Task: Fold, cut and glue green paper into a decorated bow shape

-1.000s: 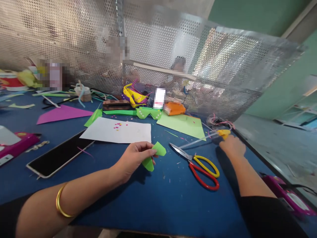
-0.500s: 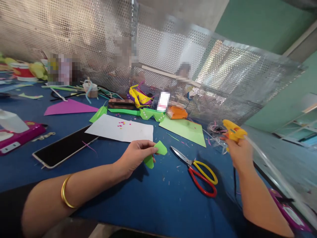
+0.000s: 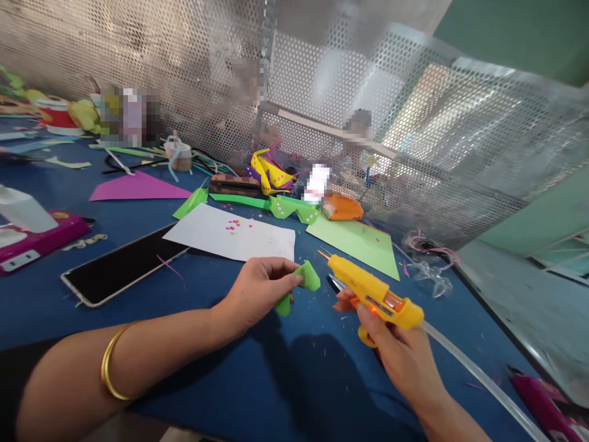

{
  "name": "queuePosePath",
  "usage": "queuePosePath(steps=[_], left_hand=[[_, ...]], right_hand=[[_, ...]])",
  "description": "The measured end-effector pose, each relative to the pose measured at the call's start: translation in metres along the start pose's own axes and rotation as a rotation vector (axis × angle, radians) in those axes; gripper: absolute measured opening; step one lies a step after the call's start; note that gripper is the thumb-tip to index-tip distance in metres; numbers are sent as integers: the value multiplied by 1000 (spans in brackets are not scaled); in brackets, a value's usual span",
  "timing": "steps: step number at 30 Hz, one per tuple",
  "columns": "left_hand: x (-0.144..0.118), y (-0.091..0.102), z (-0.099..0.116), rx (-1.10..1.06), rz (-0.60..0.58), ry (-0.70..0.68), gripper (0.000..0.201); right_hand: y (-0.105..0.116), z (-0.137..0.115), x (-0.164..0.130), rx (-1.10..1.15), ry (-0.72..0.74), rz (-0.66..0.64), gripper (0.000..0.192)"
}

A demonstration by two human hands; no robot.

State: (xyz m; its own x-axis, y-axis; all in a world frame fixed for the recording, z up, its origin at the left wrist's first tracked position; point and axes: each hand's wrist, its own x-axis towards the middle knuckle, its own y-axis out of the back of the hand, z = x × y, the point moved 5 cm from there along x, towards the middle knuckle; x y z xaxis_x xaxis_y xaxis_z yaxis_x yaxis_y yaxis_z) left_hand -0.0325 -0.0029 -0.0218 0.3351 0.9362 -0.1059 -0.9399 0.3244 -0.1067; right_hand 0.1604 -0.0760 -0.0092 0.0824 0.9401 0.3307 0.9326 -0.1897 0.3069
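My left hand [image 3: 260, 288] pinches a small folded piece of green foam [image 3: 307, 277] just above the blue table [image 3: 285, 380]. My right hand [image 3: 400, 350] grips a yellow hot glue gun [image 3: 375, 293] with a clear glue stick [image 3: 478, 380] trailing out of its back. The gun's nozzle points left, a short gap from the green foam piece. A gold bangle sits on my left wrist. Scissors lie under the glue gun and are mostly hidden by it.
A white paper sheet [image 3: 232, 238], a black tablet [image 3: 122, 265], a light green sheet [image 3: 356, 242], a purple triangle [image 3: 138, 187] and foam scraps lie on the table. A pink device [image 3: 39, 236] sits at left. A perforated metal screen [image 3: 322, 98] walls the back.
My right hand picked the glue gun up from the far right of the table and swung it in over the scissors, nozzle toward the green piece. The left hand stayed put.
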Motion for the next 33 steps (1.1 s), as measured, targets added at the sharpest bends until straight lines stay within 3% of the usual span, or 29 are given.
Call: queuePosePath(steps=[8, 17, 33], left_hand=[[3, 2, -1, 92, 18, -12, 24], [2, 4, 1, 106, 48, -30, 26], [1, 4, 2, 120, 35, -78, 22]], right_hand=[[4, -3, -6, -124, 135, -46, 16], [3, 2, -10, -344, 150, -42, 15], [-1, -1, -9, -414, 197, -56, 12]])
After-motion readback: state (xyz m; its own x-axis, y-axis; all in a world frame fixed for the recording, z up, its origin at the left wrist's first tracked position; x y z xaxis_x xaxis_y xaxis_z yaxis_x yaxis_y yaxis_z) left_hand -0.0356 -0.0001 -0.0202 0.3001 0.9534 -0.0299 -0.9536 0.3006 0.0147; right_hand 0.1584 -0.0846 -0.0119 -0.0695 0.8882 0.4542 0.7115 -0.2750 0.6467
